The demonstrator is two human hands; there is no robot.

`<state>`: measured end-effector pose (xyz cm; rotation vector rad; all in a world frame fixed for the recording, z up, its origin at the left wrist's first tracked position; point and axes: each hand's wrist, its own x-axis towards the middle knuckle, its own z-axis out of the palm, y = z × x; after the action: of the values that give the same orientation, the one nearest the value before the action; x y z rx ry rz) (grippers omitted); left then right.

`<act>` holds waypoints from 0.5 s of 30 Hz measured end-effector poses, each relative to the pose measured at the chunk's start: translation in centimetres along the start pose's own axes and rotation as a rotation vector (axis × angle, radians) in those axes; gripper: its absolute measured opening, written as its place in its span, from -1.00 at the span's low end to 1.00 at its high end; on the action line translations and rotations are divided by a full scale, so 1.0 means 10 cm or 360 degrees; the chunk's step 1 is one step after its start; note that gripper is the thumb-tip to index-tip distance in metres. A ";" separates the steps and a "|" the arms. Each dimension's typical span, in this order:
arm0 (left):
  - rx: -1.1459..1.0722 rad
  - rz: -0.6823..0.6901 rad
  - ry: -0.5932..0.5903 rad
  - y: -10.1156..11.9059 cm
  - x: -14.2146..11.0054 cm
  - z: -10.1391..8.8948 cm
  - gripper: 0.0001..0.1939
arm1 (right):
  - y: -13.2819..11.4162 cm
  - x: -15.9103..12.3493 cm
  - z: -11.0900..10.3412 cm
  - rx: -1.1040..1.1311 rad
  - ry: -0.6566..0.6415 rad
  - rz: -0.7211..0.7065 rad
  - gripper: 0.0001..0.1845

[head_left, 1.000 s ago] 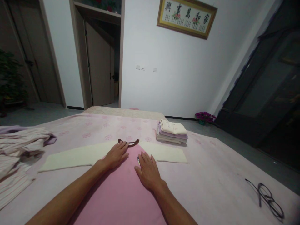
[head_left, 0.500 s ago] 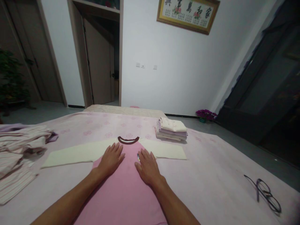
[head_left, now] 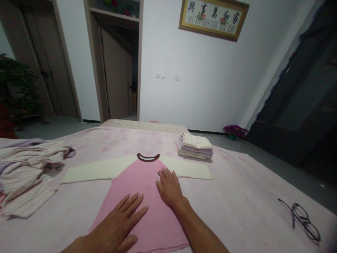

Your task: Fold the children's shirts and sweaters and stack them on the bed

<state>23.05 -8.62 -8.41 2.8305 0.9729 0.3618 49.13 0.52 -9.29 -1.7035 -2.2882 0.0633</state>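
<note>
A pink shirt [head_left: 138, 182] with cream sleeves and a dark brown collar lies spread flat on the pink bedspread [head_left: 237, 196], collar pointing away from me. My right hand [head_left: 170, 188] rests flat on the shirt's chest, fingers stretched out, beside a small mark on the fabric. Lower down, near the hem, my left hand [head_left: 121, 221] lies flat on the shirt with its fingers spread. Neither hand holds anything.
A stack of folded clothes [head_left: 195, 146] sits beyond the right sleeve. A heap of striped, unfolded garments [head_left: 28, 172] lies at the left. Black glasses [head_left: 300, 218] lie on the bedspread at the right. Behind are a doorway, a plant and a dark cabinet.
My left hand has slid back from near the collar down to the shirt's lower part. The right hand has stayed on the chest. The view has shifted slightly.
</note>
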 end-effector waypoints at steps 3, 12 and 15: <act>-0.0198 0.0075 -0.0087 0.09 -0.06 -0.16 -0.25 | -0.02 -0.03 -0.02 -0.0024 0.0084 -0.0039 -0.46; -0.0056 -0.0352 0.0365 -0.88 -0.33 0.16 -0.50 | -0.04 -0.05 -0.08 0.0015 0.0054 -0.0105 -0.50; 0.0110 -0.1031 0.0570 -1.59 -0.39 -0.02 -0.46 | -0.05 -0.05 -0.08 0.0012 0.0080 -0.0108 -0.51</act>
<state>10.65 1.42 -12.07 2.3497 1.9112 0.7637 49.01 -0.17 -8.57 -1.6043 -2.3037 0.0147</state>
